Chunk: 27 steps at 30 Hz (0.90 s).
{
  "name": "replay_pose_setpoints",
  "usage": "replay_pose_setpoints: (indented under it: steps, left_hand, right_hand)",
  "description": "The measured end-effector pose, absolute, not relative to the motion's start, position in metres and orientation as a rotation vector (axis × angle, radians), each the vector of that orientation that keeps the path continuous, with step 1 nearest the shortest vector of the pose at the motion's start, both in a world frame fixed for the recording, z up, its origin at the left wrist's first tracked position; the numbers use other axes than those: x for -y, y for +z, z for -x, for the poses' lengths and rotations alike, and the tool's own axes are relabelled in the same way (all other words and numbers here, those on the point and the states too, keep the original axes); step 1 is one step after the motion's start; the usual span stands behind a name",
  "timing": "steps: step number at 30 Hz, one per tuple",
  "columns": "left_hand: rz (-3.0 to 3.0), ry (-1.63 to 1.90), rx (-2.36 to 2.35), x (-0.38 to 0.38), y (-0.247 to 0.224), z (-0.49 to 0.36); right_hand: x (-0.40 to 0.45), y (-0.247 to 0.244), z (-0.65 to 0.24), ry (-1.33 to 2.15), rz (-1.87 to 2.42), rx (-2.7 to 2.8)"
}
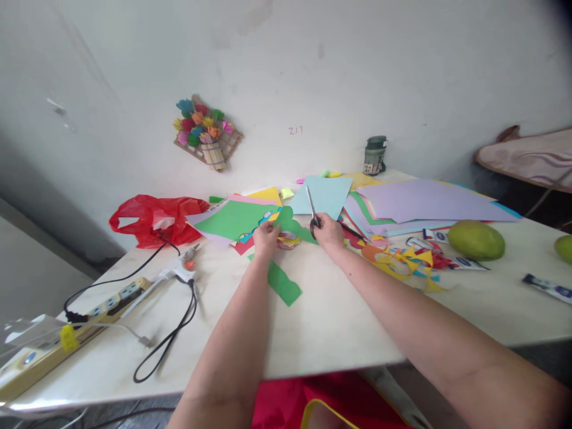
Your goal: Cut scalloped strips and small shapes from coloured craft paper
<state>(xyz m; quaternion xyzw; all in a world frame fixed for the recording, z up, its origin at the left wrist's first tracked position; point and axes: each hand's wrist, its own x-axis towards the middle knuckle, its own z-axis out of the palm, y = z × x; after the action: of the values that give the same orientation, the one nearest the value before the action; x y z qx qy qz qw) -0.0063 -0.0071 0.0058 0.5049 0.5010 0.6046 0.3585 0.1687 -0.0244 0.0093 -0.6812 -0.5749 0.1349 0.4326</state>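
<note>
My left hand [267, 238] pinches the left end of a green paper piece [289, 223] with a curved edge, held above the table. My right hand [329, 232] is closed round the handles of black-handled scissors [311, 204], whose blades point up and away from the green piece. Another green strip [284, 285] lies on the table below my left hand. Colourful cut paper [257, 229] lies just beyond my left hand, and yellow and orange scraps [402, 262] are spread to the right of my right hand.
Paper sheets [420, 199] lie along the wall. At the left are a red plastic bag [152, 208], a glue gun [184, 268] with a looped cord and a power strip [80, 333]. A green fruit [476, 241] and tubes [547, 288] are at the right.
</note>
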Motion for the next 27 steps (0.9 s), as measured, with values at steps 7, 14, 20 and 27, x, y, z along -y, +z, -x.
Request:
replay_pose_setpoints:
  steps: [7, 14, 20, 27]
  left_hand:
    - [-1.0, 1.682, -1.041, 0.01, 0.015, 0.018]
    - [-0.883, 1.631, -0.911, 0.016, 0.023, 0.016]
    - [-0.845, 1.578, -0.827, 0.017, 0.026, 0.015]
    - [-0.769, 1.542, -0.772, 0.017, 0.026, 0.015]
  right_hand:
    - [0.005, -0.002, -0.186, 0.395, 1.541, 1.202]
    - [-0.001, -0.001, -0.19, 0.817, 1.324, 1.027]
    - [0.008, 0.009, -0.189, 0.972, 1.29, 1.011]
    - [0.016, 0.017, -0.183, 1.099, 1.18, 1.052]
